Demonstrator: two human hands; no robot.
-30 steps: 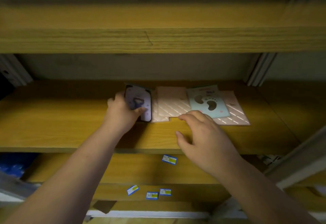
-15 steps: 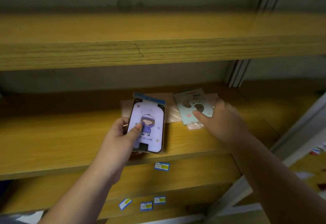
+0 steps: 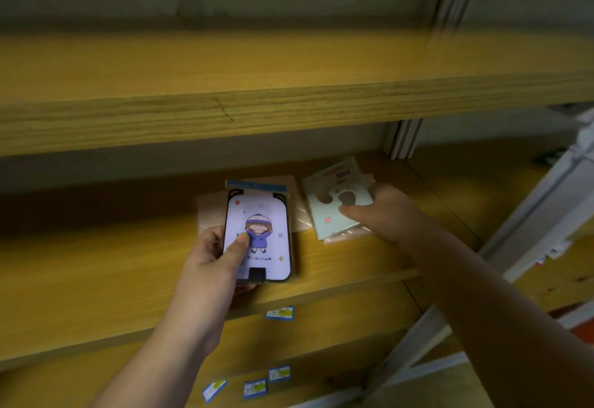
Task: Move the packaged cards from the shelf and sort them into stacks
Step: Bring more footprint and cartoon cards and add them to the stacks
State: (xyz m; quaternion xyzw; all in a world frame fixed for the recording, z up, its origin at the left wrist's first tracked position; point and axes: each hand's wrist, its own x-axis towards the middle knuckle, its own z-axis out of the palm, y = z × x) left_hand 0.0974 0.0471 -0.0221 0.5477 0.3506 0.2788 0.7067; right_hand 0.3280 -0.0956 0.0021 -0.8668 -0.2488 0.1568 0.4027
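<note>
On the middle shelf: the wooden shelf board (image 3: 96, 279) carries the packaged cards, and both hands are on packs right now.
Left grip: the left hand (image 3: 212, 266) holds a glossy lilac pack printed with a cartoon child in a purple hat (image 3: 257, 234), thumb across its face, fingers behind, lower left corner in the palm; the pack is tilted up over the shelf's front part.
Right grip: the right hand (image 3: 382, 211) pinches a pale mint pack with two dark footprint shapes (image 3: 334, 201) at its right edge, thumb on top.
Underneath: pale pink packs with diagonal stripes (image 3: 209, 211) lie flat on the board, partly covered by the two held packs.
Handling, by the look of it: thin, light, fairly stiff card in slick plastic sleeves, so likely to slide against one another; an edge pinch with thumb over and fingers under seems the safe hold.
Hard to make out: motion blur smears the mint pack's print; how many pink packs lie there cannot be counted; the right hand's lower fingers are hidden under the pack.
Below: small blue and yellow price labels (image 3: 280, 313) dot the lower shelf edges, text unreadable.
</note>
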